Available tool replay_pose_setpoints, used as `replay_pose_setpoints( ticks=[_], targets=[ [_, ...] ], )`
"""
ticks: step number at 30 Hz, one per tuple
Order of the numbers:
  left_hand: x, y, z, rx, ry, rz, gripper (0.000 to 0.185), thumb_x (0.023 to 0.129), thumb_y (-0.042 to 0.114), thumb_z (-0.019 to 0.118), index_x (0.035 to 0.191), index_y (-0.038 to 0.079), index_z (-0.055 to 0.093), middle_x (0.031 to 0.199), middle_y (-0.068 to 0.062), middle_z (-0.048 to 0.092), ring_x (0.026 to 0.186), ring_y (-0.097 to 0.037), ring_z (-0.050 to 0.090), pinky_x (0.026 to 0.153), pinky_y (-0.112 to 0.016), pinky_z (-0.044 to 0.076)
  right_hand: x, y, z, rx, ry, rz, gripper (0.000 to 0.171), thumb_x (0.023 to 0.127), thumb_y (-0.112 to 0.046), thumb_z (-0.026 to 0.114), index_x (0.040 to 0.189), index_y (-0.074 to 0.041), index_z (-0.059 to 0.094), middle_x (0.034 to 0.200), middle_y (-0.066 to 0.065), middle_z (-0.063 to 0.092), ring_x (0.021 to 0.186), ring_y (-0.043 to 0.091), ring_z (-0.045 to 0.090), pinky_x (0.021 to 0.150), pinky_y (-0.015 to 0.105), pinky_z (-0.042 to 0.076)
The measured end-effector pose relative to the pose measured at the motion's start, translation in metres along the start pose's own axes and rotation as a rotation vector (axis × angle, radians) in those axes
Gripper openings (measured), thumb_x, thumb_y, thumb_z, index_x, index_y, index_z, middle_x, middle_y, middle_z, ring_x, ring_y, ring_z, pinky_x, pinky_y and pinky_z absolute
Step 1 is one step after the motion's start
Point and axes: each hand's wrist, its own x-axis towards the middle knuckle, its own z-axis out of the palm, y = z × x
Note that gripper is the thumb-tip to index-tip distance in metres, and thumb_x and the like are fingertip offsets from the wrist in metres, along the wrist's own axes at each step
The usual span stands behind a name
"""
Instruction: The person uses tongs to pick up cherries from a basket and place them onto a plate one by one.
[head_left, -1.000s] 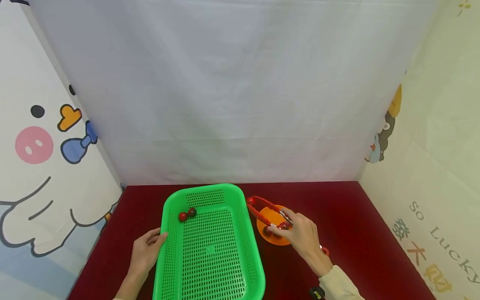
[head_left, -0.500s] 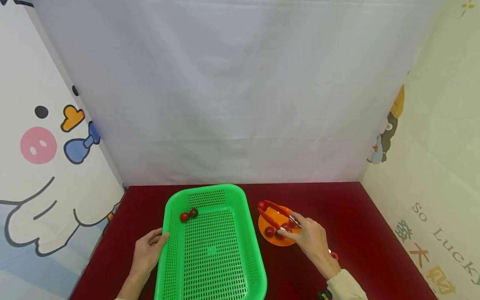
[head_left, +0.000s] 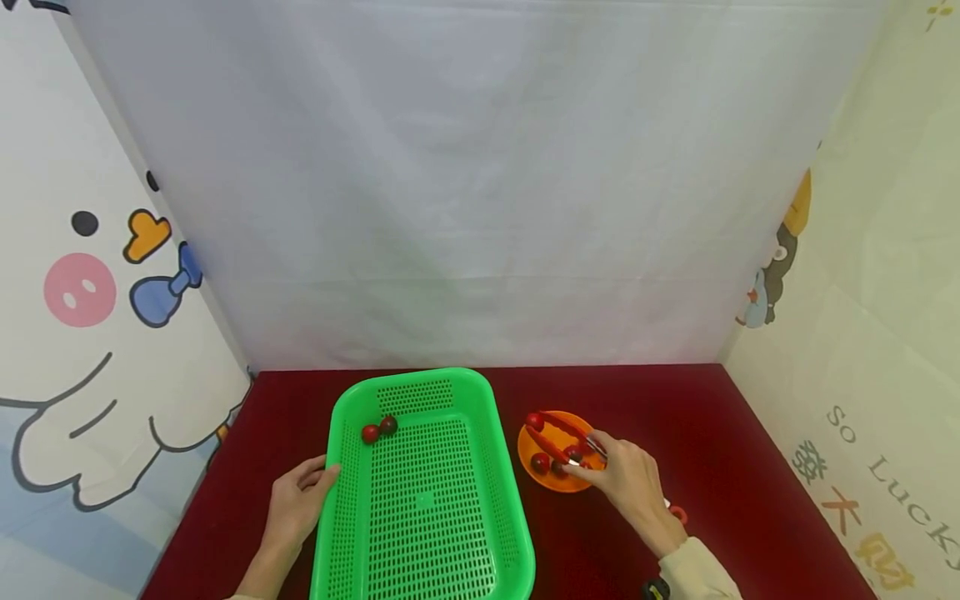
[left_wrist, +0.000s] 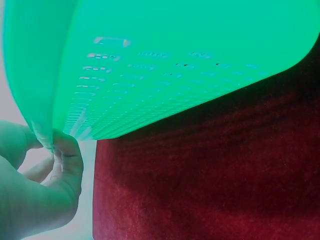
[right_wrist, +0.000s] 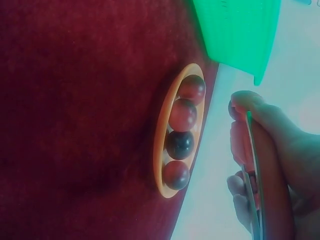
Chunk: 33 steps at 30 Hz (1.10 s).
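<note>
Head view: right hand [head_left: 628, 483] grip closed round red tongs [head_left: 557, 437], tips over orange dish [head_left: 558, 478] of cherry tomatoes [right_wrist: 182, 115]. Left hand [head_left: 297, 502] grip pinching rim of green basket [head_left: 423, 533]; two tomatoes [head_left: 378, 430] far beyond that grip, on red table [head_left: 720, 467].

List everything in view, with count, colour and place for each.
basket: one, green, perforated, left-centre of the table.
tomatoes in basket: two, red, far left corner of it.
plate: one, orange, right of the basket.
tomatoes on plate: four, red to dark, in a row in the right wrist view.
tongs: one pair, red, over the plate.
table: one, dark red cover.
left hand: grip on the basket's left rim.
right hand: grip on the tongs.
</note>
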Motion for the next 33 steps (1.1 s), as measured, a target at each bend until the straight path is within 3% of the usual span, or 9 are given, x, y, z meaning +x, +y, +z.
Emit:
replay_pose_setpoints(
  ticks=[16, 26, 33],
  targets=[
    [-0.001, 0.0, -0.001, -0.005, 0.007, -0.007, 0.047, 0.106, 0.023, 0.06, 0.143, -0.007, 0.055, 0.122, -0.028, 0.066, 0.109, -0.036, 0.067, 0.073, -0.029, 0.056, 0.008, 0.005, -0.003, -0.041, -0.108, 0.025, 0.055, 0.073, -0.039, 0.094, 0.108, 0.0, 0.075, 0.063, -0.004, 0.056, 0.051, 0.009, 0.035, 0.045, 0.023, 0.028],
    [0.0, -0.002, 0.0, 0.0, 0.004, -0.002, 0.048, 0.106, 0.023, 0.06, 0.144, -0.006, 0.054, 0.125, -0.028, 0.065, 0.115, -0.04, 0.064, 0.083, -0.039, 0.057, 0.013, 0.001, -0.004, -0.064, -0.127, -0.017, 0.049, 0.07, -0.037, 0.096, 0.093, 0.001, 0.075, 0.057, -0.004, 0.051, 0.049, 0.008, 0.032, 0.043, 0.022, 0.032],
    [0.001, -0.003, -0.001, -0.011, -0.001, 0.001, 0.048, 0.106, 0.023, 0.06, 0.144, -0.006, 0.054, 0.121, -0.027, 0.068, 0.108, -0.036, 0.068, 0.079, -0.037, 0.058, 0.021, -0.002, -0.005, -0.09, -0.162, -0.017, 0.048, 0.068, -0.037, 0.097, 0.087, -0.001, 0.073, 0.06, -0.004, 0.052, 0.051, 0.01, 0.035, 0.046, 0.024, 0.034]
  ],
)
